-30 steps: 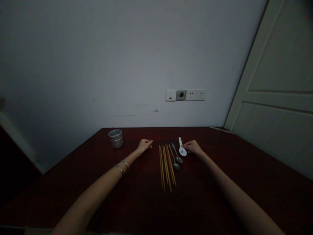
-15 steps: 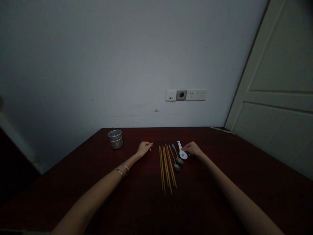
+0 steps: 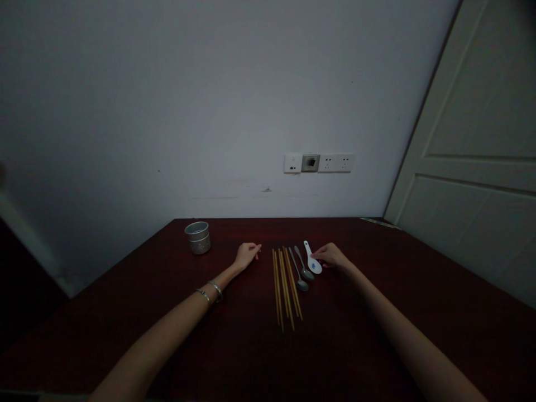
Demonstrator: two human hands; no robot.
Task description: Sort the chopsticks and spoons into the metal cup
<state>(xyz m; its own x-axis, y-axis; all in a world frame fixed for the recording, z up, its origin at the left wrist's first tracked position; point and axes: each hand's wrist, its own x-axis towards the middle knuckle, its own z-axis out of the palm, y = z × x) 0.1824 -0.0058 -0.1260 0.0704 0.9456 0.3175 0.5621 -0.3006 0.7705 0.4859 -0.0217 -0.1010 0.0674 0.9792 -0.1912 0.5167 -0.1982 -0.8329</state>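
Okay, so from my end on the head cam, the white spoon (image 3: 315, 266) is lying on the table (image 3: 343, 346) just right of the two metal spoons (image 3: 307, 275), handle pointing away from me. The right hand (image 3: 333, 255) has its grip pinched on the edge where handle meets bowl, as far as I can make out in this dim light. Looks like glazed ceramic, so I'd bet light, totally stiff, a bit slick and chippable if dropped. I'd take hold right around that neck or a bit up the handle, gentle squeeze, since the wide bowl looks smooth and likely to slide. The left hand (image 3: 246, 254) is half-curled left of the chopsticks (image 3: 285, 283), nothing visible in it, and I can't say whether that grip is loose or properly closed.
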